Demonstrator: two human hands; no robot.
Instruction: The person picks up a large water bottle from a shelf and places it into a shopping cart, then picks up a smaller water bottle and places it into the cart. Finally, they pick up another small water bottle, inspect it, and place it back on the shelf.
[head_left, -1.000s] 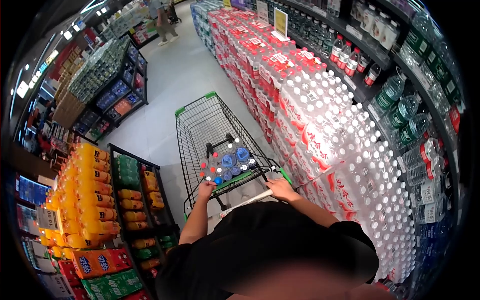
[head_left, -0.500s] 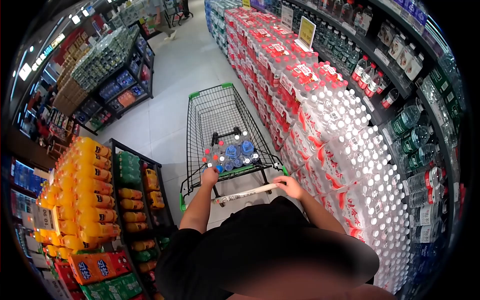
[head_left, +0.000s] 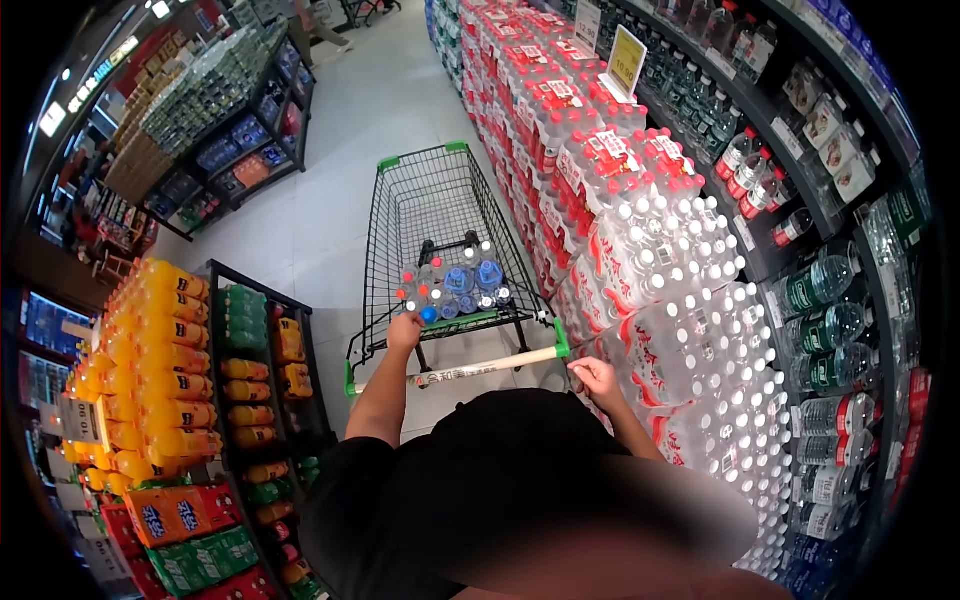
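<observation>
A shopping cart (head_left: 372, 240) of black wire with green corners stands before me. Several bottles with blue, red and white caps are grouped in its near end, among them one with a bright blue cap (head_left: 429, 314). My left hand (head_left: 405, 331) reaches past the pale handlebar (head_left: 487, 368) to the basket's near edge, beside that cap. Its fingers are curled closed, and what they hold, if anything, is hidden. My right hand (head_left: 597, 382) is off the handlebar, just right of its end. Thumb and fingers are pinched together; anything between them is too small to name.
Shrink-wrapped bottle packs with white caps (head_left: 665, 250) and red caps (head_left: 560, 95) are stacked close along the right. Behind them runs a bottle shelf (head_left: 760, 110). Orange drink bottles (head_left: 165, 370) fill a left display. Grey floor (head_left: 350, 90) stretches ahead; a person (head_left: 325, 30) is far off.
My right hand has come off the handlebar's right end and moved slightly right and down. My left hand stays by the bottles. The cart sits a little further left in view.
</observation>
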